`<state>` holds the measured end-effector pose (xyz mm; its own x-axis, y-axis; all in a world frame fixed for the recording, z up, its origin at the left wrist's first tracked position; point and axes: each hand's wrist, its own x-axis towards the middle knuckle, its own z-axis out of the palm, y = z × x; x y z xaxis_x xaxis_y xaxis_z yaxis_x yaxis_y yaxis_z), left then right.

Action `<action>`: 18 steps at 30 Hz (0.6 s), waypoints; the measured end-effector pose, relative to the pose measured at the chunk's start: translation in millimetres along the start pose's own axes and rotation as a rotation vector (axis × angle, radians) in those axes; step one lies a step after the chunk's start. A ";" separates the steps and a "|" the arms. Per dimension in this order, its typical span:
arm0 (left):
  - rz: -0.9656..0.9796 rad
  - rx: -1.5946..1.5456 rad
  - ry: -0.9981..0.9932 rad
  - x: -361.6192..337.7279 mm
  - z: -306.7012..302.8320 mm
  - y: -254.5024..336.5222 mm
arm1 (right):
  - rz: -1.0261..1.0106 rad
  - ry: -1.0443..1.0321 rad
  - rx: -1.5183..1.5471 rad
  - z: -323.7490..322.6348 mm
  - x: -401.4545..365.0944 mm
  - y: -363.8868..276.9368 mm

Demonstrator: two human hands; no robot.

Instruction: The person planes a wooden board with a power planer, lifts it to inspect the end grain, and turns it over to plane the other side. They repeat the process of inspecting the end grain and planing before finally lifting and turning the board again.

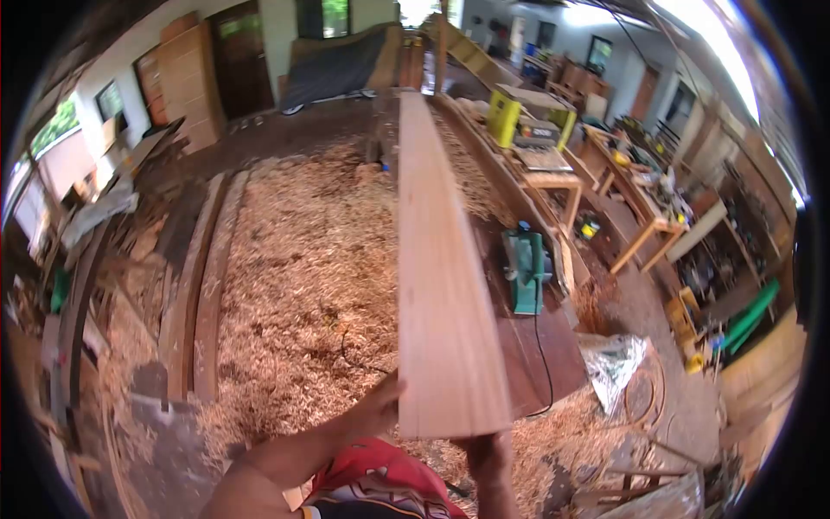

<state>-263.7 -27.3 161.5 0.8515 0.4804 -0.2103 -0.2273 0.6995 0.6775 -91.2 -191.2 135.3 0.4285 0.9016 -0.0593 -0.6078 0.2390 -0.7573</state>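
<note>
A long pale wooden board [445, 303] stretches away from the body, its near end close to the waist. My left hand [386, 402] holds the board's left edge near that end, fingers partly hidden. Under the near end's right corner, my right hand [486, 448] grips the board from below, its fingers mostly hidden. To the right of the board, a green electric planer [525, 270] rests on a dark brown bench top [553, 355], its cord hanging over the near edge.
Wood shavings [294, 268] cover the floor at left, beside long planks [207, 285]. A yellow-green thickness planer [532, 121] stands on a wooden stand at back right. Behind it, a workbench [635, 186] holds tools. Crumpled silvery sheeting [612, 368] lies right of the bench.
</note>
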 end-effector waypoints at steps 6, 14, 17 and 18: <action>0.448 -0.074 -0.180 -12.9 108.7 72.4 | -0.259 -0.170 -0.257 77.5 48.8 -105.3; 0.517 0.025 -0.237 -17.3 134.2 100.2 | -0.255 -0.157 -0.149 135.3 45.9 -127.7; 0.515 0.046 -0.187 -20.4 139.0 100.9 | -0.256 -0.131 -0.152 140.4 43.2 -128.3; 0.512 0.055 -0.156 -21.4 141.2 101.9 | -0.258 -0.121 -0.151 142.9 42.5 -128.6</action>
<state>-238.4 -40.9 334.5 0.6991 0.6654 0.2615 -0.6105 0.3652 0.7028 -90.4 -132.1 323.0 0.4676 0.8565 0.2185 -0.3794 0.4177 -0.8256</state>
